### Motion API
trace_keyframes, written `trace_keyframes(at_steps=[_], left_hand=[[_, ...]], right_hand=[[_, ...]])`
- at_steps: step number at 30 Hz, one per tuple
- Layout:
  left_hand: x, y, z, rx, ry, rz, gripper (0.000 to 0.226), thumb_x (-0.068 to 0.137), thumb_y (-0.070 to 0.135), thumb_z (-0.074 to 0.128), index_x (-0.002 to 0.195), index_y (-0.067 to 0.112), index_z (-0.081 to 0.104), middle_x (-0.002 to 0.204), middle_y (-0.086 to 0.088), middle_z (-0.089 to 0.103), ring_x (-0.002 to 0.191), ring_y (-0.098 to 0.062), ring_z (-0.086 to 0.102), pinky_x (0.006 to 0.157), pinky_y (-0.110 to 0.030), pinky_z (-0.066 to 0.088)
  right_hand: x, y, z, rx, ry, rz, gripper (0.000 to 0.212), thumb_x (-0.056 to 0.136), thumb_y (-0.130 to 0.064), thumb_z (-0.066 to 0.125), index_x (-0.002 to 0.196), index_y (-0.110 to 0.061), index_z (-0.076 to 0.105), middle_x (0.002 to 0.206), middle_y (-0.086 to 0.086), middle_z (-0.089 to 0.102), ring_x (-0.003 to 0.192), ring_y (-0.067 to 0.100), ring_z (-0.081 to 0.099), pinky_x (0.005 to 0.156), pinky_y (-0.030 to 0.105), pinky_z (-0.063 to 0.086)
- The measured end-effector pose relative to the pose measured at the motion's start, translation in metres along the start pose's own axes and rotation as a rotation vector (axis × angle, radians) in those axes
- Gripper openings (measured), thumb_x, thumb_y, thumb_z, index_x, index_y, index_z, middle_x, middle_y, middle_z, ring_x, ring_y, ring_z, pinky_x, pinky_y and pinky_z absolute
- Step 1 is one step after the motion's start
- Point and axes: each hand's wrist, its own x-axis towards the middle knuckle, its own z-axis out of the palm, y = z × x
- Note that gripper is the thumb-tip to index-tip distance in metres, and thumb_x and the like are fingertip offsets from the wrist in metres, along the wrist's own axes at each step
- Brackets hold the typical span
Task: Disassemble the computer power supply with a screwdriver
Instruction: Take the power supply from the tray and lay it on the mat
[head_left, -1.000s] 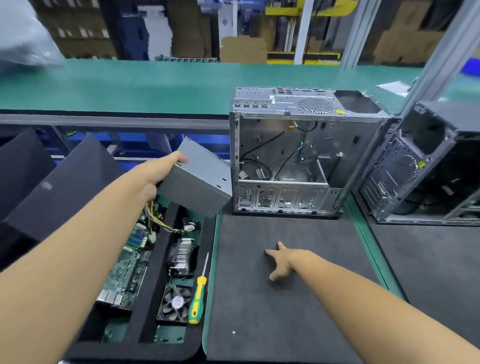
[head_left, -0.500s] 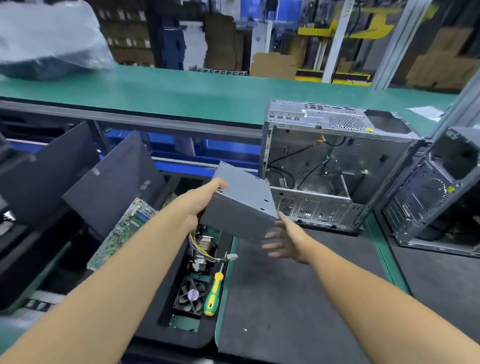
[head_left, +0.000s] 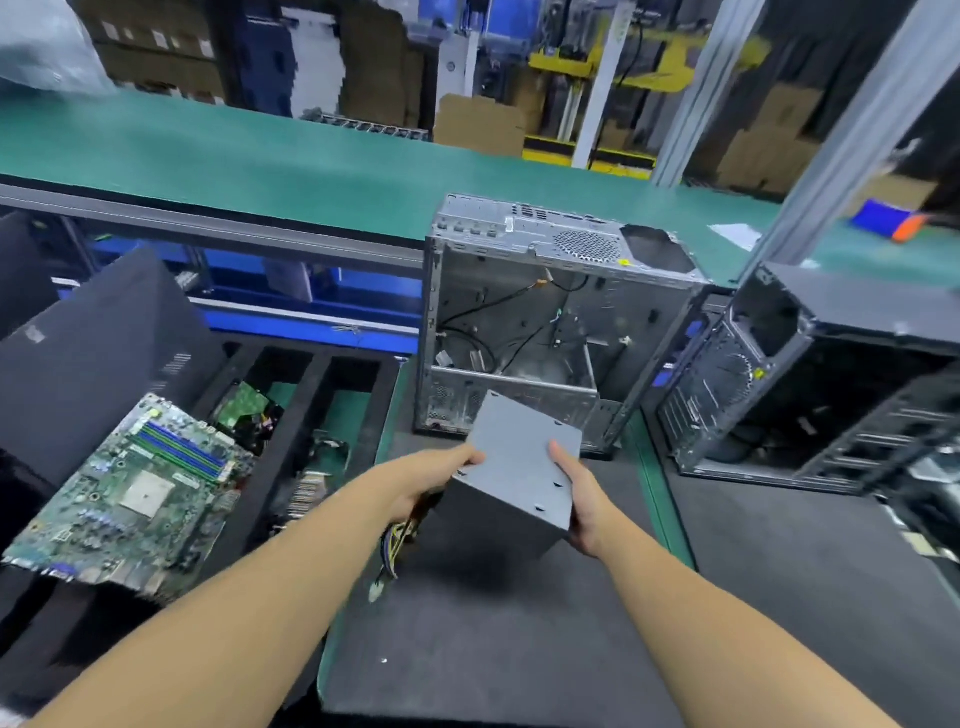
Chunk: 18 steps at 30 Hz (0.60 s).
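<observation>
The grey metal power supply (head_left: 519, 467) is a closed box, tilted corner-down just below frame centre. Coloured wires (head_left: 392, 548) hang from its lower left.

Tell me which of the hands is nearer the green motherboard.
Left. The left hand grips the left side of the power supply, to the right of the motherboard. The right hand holds the opposite side, farther off, with the unit between.

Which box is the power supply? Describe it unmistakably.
Start at the open silver case standing at the back of the dark mat. Just in front, the left hand and right hand hold the power supply: a closed grey box, the only one trailing coloured wires.
</observation>
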Motion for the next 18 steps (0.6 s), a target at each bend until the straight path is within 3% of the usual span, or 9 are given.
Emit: trace_keyframes(at_steps=[2, 4, 6, 8, 10, 12, 15, 18], left_hand=[[0.016, -0.001, 0.022, 0.134, -0.021, -0.004, 0.073, 0.061, 0.071, 0.063, 0.120, 0.028, 0.065, 0.126, -0.003, 0.064, 0.117, -0.021, 0.058, 0.107, -0.043, 0.043], [0.028, -0.006, 0.041, 0.266, -0.027, 0.030, 0.065, 0.071, 0.071, 0.056, 0.118, 0.026, 0.063, 0.116, 0.004, 0.066, 0.109, -0.015, 0.061, 0.103, -0.037, 0.043], [0.036, -0.012, 0.058, 0.391, -0.040, 0.084, 0.049, 0.082, 0.063, 0.053, 0.105, 0.021, 0.063, 0.092, 0.008, 0.066, 0.080, -0.008, 0.064, 0.080, -0.029, 0.046], [0.043, -0.021, 0.070, 0.531, -0.024, 0.104, 0.043, 0.088, 0.060, 0.051, 0.100, 0.020, 0.061, 0.094, 0.006, 0.063, 0.080, -0.013, 0.061, 0.073, -0.032, 0.045], [0.047, -0.032, 0.077, 0.544, -0.008, 0.105, 0.036, 0.092, 0.057, 0.050, 0.092, 0.022, 0.059, 0.090, 0.008, 0.059, 0.076, -0.008, 0.056, 0.067, -0.027, 0.041], [0.051, -0.041, 0.083, 0.367, -0.006, 0.101, 0.029, 0.096, 0.050, 0.050, 0.091, 0.023, 0.059, 0.087, 0.011, 0.061, 0.067, -0.001, 0.055, 0.063, -0.021, 0.040], [0.054, -0.047, 0.087, 0.149, 0.028, 0.146, 0.029, 0.100, 0.042, 0.049, 0.113, 0.021, 0.064, 0.118, 0.007, 0.069, 0.097, -0.007, 0.067, 0.093, -0.028, 0.050], [0.054, -0.043, 0.087, 0.117, 0.106, 0.112, 0.062, 0.091, 0.057, 0.051, 0.135, 0.013, 0.053, 0.134, -0.004, 0.059, 0.118, -0.023, 0.059, 0.107, -0.039, 0.042]], right_hand=[[-0.009, 0.002, -0.024, -0.057, 0.076, -0.014, 0.054, 0.086, -0.053, 0.064, 0.124, -0.014, 0.063, 0.113, 0.012, 0.072, 0.105, 0.032, 0.068, 0.101, 0.049, 0.048], [-0.018, 0.006, -0.044, -0.113, 0.136, -0.030, 0.054, 0.086, -0.051, 0.065, 0.125, -0.014, 0.061, 0.113, 0.011, 0.072, 0.105, 0.033, 0.068, 0.101, 0.052, 0.048], [-0.024, 0.011, -0.063, -0.146, 0.162, -0.075, 0.053, 0.087, -0.046, 0.067, 0.128, -0.015, 0.056, 0.114, 0.009, 0.071, 0.104, 0.032, 0.068, 0.094, 0.050, 0.053], [-0.031, 0.016, -0.077, -0.176, 0.180, -0.115, 0.051, 0.087, -0.040, 0.071, 0.129, -0.016, 0.053, 0.114, 0.006, 0.072, 0.101, 0.028, 0.070, 0.082, 0.041, 0.058], [-0.033, 0.021, -0.085, -0.204, 0.171, -0.135, 0.052, 0.085, -0.035, 0.074, 0.129, -0.016, 0.052, 0.113, 0.004, 0.072, 0.100, 0.025, 0.071, 0.079, 0.038, 0.058], [-0.033, 0.024, -0.085, -0.238, 0.139, -0.133, 0.053, 0.083, -0.034, 0.076, 0.128, -0.018, 0.054, 0.113, 0.002, 0.072, 0.100, 0.024, 0.071, 0.081, 0.039, 0.058], [-0.027, 0.024, -0.077, -0.287, 0.094, -0.107, 0.050, 0.083, -0.035, 0.076, 0.126, -0.019, 0.056, 0.111, 0.002, 0.073, 0.098, 0.023, 0.071, 0.078, 0.037, 0.058], [-0.021, 0.021, -0.063, -0.315, 0.085, -0.095, 0.044, 0.085, -0.031, 0.075, 0.124, -0.022, 0.055, 0.106, 0.000, 0.074, 0.091, 0.021, 0.073, 0.066, 0.031, 0.057]])
